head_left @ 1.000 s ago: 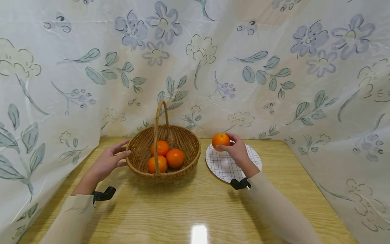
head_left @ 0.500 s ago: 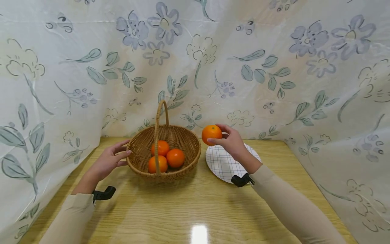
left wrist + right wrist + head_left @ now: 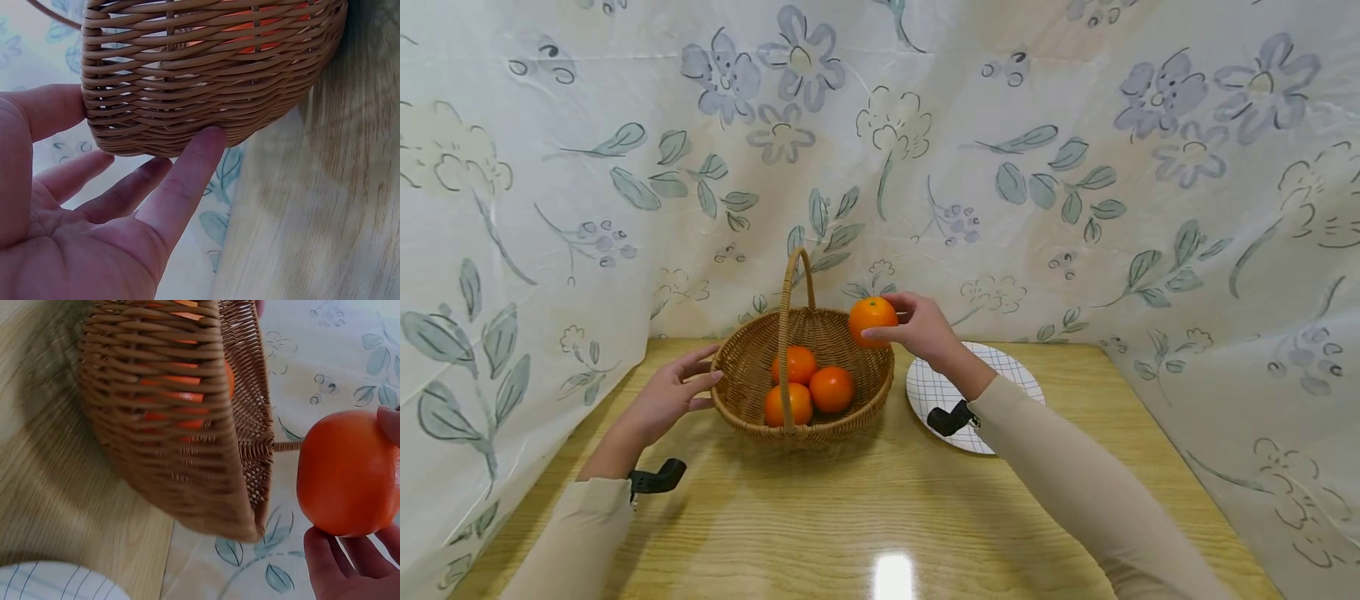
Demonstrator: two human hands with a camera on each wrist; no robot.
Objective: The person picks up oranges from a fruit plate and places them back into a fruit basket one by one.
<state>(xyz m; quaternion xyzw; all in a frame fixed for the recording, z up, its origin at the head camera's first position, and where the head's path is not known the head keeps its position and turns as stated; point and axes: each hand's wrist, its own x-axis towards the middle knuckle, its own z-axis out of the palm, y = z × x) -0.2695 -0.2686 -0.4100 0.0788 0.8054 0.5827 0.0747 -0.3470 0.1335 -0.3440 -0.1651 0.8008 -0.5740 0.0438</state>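
In the head view, a wicker basket with a tall arched handle stands on the table, several oranges lying inside. My left hand touches its left side, fingers spread; the left wrist view has the fingertips against the woven wall. Between thumb and fingers, my right hand holds another orange up over the basket's right rim. From the right wrist, this orange appears beside the basket's opening, with fingers curled along it.
A round white plate with a grid pattern lies right of the basket, partly under the right forearm. The wooden table extends toward me. Floral cloth hangs behind and at both sides. Each wrist wears a black camera mount.
My right hand has lifted the orange from over the plate and carried it left to the basket's right rim. The left hand has stayed at the basket.
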